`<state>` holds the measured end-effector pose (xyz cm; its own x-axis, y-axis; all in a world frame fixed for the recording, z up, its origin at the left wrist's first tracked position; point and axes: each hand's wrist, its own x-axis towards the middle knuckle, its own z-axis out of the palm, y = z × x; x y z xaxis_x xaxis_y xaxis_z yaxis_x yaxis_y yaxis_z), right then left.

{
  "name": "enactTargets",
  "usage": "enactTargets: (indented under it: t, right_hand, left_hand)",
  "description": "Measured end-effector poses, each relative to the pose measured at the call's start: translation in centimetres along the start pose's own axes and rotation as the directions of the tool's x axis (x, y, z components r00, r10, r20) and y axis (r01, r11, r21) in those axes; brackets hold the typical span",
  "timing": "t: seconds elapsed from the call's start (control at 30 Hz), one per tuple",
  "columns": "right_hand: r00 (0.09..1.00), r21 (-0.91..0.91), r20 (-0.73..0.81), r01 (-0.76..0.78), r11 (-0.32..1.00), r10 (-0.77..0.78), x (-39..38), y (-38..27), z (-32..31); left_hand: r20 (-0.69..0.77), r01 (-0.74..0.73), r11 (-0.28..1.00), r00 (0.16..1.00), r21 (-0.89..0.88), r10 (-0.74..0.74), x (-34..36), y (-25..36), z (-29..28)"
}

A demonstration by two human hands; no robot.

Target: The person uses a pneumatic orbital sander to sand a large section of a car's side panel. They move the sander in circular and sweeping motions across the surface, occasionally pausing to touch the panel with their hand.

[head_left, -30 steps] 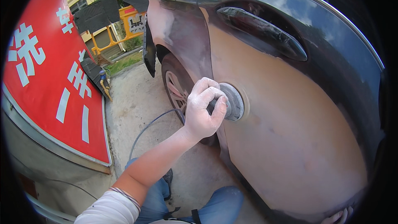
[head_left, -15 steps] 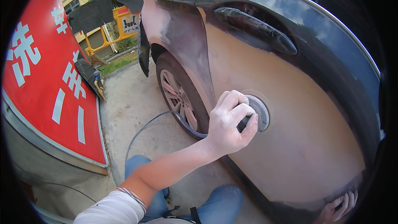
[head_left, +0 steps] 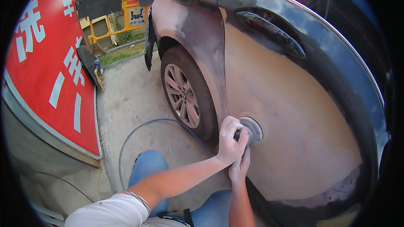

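A round power sander [head_left: 254,130] with a pale grey pad rests against the tan, sanded patch on the dark car door [head_left: 290,96], near the door's front-left seam. My left hand [head_left: 231,143], coated in pale dust, wraps its fingers over the sander's dark body. My right hand [head_left: 239,169] is just below it, closed round the lower part of the sander, partly hidden behind my left hand. A hose [head_left: 149,122] loops over the ground from near the sander.
The car's wheel [head_left: 183,92] and patchy fender [head_left: 189,25] are ahead-left. A red sign board [head_left: 50,88] stands on the left, with a yellow barrier [head_left: 122,25] draped in dark cloth behind. Concrete [head_left: 122,88] lies between. My bent knees [head_left: 149,164] show below.
The sander and my left hand have moved right and down in the picture. My right hand has left the door's lower right and joined my left on the sander.
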<state>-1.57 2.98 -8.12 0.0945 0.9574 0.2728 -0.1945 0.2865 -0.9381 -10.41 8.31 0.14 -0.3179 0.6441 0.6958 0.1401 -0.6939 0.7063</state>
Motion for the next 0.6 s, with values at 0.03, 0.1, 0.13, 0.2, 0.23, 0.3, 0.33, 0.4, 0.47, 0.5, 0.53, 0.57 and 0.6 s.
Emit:
enactTargets:
  t: [0.03, 0.1, 0.13, 0.2, 0.23, 0.3, 0.33, 0.4, 0.47, 0.5, 0.53, 0.57, 0.6]
  right_hand:
    - [1.0, -0.012, -0.004, 0.013, 1.0, -0.013, -0.4, 1.0, -0.3]
    - [0.999, -0.038, -0.014, 0.03, 0.999, -0.031, -1.8, 3.0, -1.3]
    - [1.0, -0.094, -0.003, -0.005, 0.996, 0.005, -2.3, 4.1, -2.0]
    - [0.997, -0.18, 0.024, -0.064, 0.982, 0.07, -3.5, 6.0, -3.8]
    - [0.998, -0.281, 0.001, -0.066, 0.957, 0.069, -3.9, 6.9, -4.4]
    - [0.998, -0.423, -0.017, -0.063, 0.904, 0.061, -5.0, 8.4, -5.5]
    - [0.998, -0.483, -0.047, -0.047, 0.874, 0.028, -5.7, 8.9, -6.0]
    - [0.991, -0.582, -0.131, -0.099, 0.807, 0.026, -7.4, 9.3, -6.8]
    - [0.984, -0.572, -0.162, -0.027, 0.82, -0.08, -8.6, 8.8, -7.5]
    - [0.982, -0.605, -0.163, -0.024, 0.796, -0.095, -8.9, 8.2, -7.6]
    - [0.978, -0.621, -0.167, -0.004, 0.784, -0.128, -8.9, 7.4, -7.7]
    - [0.982, -0.659, -0.145, -0.003, 0.752, -0.123, -8.6, 6.4, -7.5]
    - [0.984, -0.69, -0.121, 0.009, 0.724, -0.127, -8.0, 5.1, -7.2]
  left_hand:
    - [0.003, 0.047, 0.999, 0.999, 0.005, -0.047, -1.1, -0.7, 0.0]
    - [0.004, 0.114, 0.994, 0.994, 0.003, -0.114, -3.4, -2.2, -0.1]
    - [0.022, 0.136, 0.991, 0.99, 0.016, -0.136, -4.6, -3.0, -0.2]
    - [0.062, 0.196, 0.979, 0.978, 0.055, -0.199, -7.0, -4.5, -0.6]
    - [0.094, 0.228, 0.972, 0.968, 0.058, -0.233, -8.1, -5.1, -0.8]
    - [0.15, 0.316, 0.945, 0.934, 0.081, -0.325, -10.4, -5.8, -1.2]
    - [0.205, 0.338, 0.937, 0.915, 0.087, -0.349, -11.3, -6.0, -1.6]
    - [0.323, 0.413, 0.905, 0.847, 0.1, -0.422, -12.8, -5.9, -2.6]
    - [0.495, 0.366, 0.921, 0.78, 0.134, -0.382, -13.2, -5.7, -4.8]
    - [0.57, 0.376, 0.917, 0.728, 0.132, -0.381, -13.3, -5.1, -5.8]
    - [0.637, 0.366, 0.924, 0.688, 0.111, -0.349, -13.1, -4.6, -6.5]
    - [0.661, 0.471, 0.879, 0.635, 0.078, -0.399, -12.3, -4.4, -6.8]
    - [0.674, 0.474, 0.878, 0.626, 0.069, -0.391, -11.3, -4.1, -7.2]
